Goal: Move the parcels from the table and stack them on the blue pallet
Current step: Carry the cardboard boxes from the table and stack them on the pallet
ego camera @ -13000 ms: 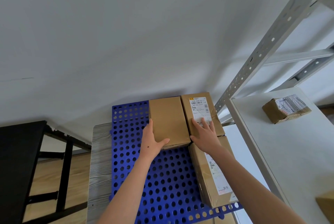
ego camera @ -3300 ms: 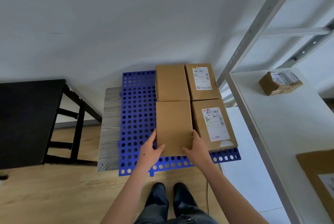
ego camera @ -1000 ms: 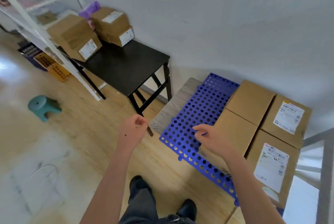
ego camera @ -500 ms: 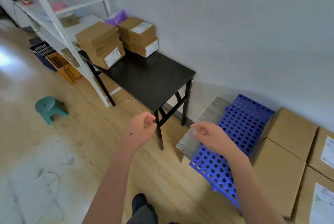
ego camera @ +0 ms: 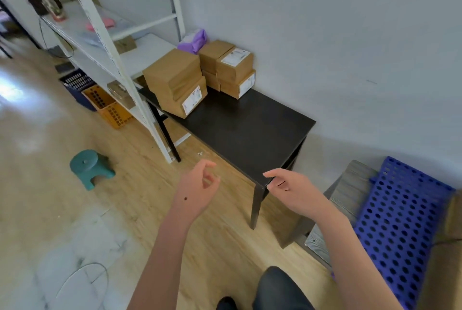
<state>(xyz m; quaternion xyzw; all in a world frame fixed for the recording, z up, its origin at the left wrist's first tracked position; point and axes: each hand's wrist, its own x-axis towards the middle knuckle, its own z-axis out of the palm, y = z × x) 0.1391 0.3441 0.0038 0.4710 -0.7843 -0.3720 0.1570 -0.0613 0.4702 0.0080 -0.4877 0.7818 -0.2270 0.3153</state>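
Observation:
Several brown cardboard parcels stand at the far left end of the black table [ego camera: 250,134]: a large stack [ego camera: 177,82] near the front edge and a smaller stack with white labels [ego camera: 230,67] against the wall. The blue perforated pallet [ego camera: 402,222] lies on a grey board at the lower right, with a parcel's edge [ego camera: 453,214] just showing at the frame border. My left hand [ego camera: 198,189] hangs in the air over the floor, fingers loosely curled, holding nothing. My right hand [ego camera: 290,189] hovers by the table's near corner, also holding nothing.
A white metal shelf rack [ego camera: 105,42] stands left of the table, with orange and dark baskets [ego camera: 107,107] beneath it. A green stool [ego camera: 91,167] sits on the wooden floor. A purple bag [ego camera: 193,41] lies behind the parcels.
My view has swung left from the pallet toward the black table. Both hands have let go of the parcel left on the pallet and now hang free in front of the table.

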